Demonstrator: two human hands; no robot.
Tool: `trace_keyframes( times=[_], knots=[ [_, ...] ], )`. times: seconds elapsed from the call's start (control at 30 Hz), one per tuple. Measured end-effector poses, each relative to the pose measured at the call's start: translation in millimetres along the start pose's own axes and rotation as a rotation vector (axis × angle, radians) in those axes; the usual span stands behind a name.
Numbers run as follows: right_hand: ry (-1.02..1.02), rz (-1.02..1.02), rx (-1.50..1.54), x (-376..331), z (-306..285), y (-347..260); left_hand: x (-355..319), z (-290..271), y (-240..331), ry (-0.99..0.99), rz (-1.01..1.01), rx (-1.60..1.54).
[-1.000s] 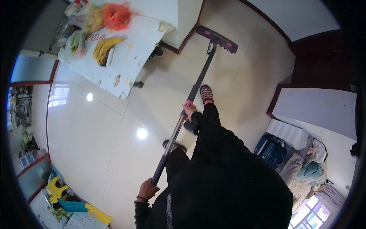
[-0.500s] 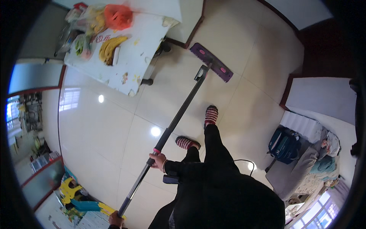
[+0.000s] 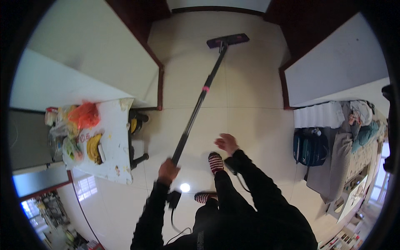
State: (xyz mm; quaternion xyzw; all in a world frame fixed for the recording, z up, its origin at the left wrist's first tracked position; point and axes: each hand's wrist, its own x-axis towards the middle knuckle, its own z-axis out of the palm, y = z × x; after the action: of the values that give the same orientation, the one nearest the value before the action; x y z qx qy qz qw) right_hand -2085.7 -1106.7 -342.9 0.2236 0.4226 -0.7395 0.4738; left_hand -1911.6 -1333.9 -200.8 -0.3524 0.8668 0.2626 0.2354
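A flat mop lies diagonally ahead of me, its long dark pole (image 3: 195, 110) carrying a pink ring. Its purple fringed head (image 3: 228, 40) rests on the floor tiles up the passage. My left hand (image 3: 168, 171) is closed around the grip at the near end of the pole. Off to the right of the pole, my right hand (image 3: 227, 144) is held in the air with its fingers apart, touching nothing. Below it are my feet in red-and-white checked slippers (image 3: 215, 163).
A table (image 3: 118, 143) on the left bears bananas (image 3: 94, 148) and a red plastic bag (image 3: 84, 115); dark legs stick out beneath its edge. To the right, a blue backpack (image 3: 310, 146) stands by a grey sofa (image 3: 338, 162) with clothes. Wall corners (image 3: 161, 89) narrow the passage ahead.
My right hand has let go of the pole and moved up and right. The mop head has moved farther away along the floor. My view has turned toward the passage.
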Motion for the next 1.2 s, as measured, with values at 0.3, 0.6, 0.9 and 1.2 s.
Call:
trace_keyframes(
  times=[0.3,0.6,0.9,1.2],
  knots=[
    [0.853,-0.161,0.090,-186,-233,64,127,-34,190,-0.276,0.231,-0.548],
    [0.499,-0.062,-0.015,-172,-147,191,-44,8,0,-0.190,0.300,-0.370],
    [0.192,0.286,-0.101,-136,99,384,-421,72,-392,-0.216,0.079,-0.230],
    [0.310,0.733,-0.649,-207,44,686,-670,99,-474,-0.466,-0.766,-0.248]
  ],
)
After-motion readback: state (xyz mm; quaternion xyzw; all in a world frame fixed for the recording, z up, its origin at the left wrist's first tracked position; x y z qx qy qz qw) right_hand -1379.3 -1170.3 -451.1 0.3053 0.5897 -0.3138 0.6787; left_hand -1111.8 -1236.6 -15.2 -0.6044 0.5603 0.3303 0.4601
